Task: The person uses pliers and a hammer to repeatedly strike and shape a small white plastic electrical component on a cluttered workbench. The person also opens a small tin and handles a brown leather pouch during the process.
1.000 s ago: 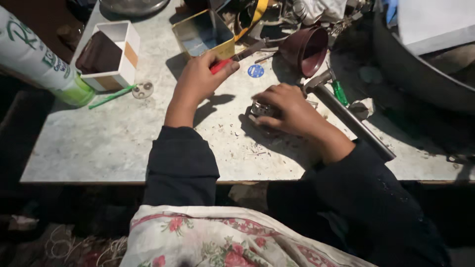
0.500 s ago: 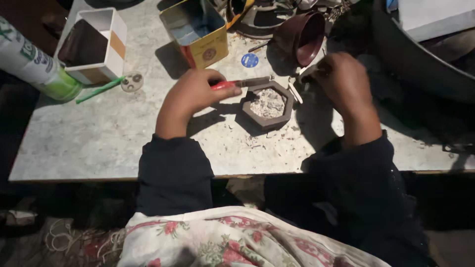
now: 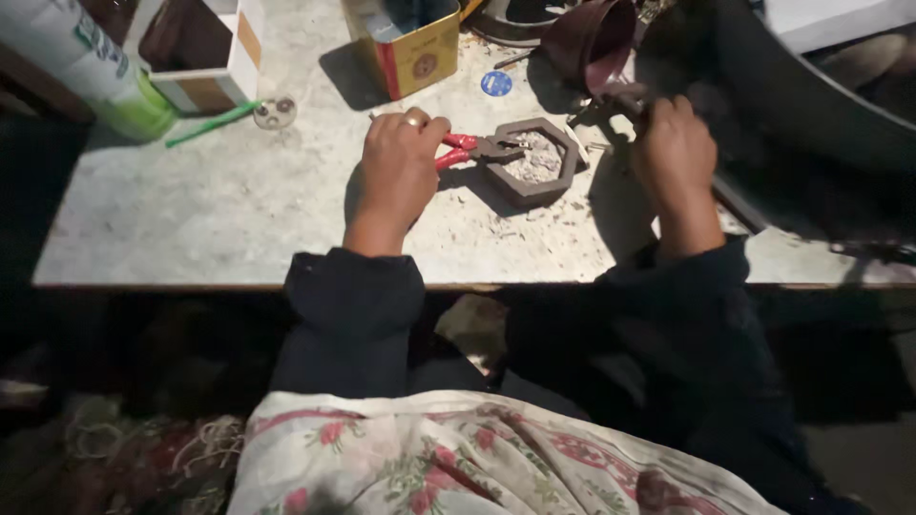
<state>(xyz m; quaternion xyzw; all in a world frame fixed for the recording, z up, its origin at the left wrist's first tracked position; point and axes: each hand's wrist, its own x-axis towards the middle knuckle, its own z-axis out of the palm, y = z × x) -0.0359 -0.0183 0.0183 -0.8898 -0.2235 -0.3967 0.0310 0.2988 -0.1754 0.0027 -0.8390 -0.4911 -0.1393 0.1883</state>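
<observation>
My left hand [image 3: 399, 167] grips red-handled pliers [image 3: 469, 148] whose jaws touch the rim of a dark hexagonal dish [image 3: 534, 160]. The dish sits on the pale stone tabletop [image 3: 219, 210] and holds grey ash-like powder. To the right of the dish, my right hand [image 3: 676, 153] is closed around a small dark metal piece [image 3: 620, 95] just below a dark red cup; what it grips is mostly hidden by the fingers.
A yellow tin box [image 3: 405, 43] stands behind my left hand, a white box [image 3: 196, 48] and a green-bottomed tube [image 3: 91, 72] at the left. A green stick [image 3: 210, 124], a small round blue disc [image 3: 496, 83], a dark red cup [image 3: 592, 38] and a long metal bar [image 3: 744, 205] lie nearby.
The view shifted closer. My right hand left the hexagonal dish and moved right to the metal piece by the cup. My left hand brought the pliers down to the dish's rim.
</observation>
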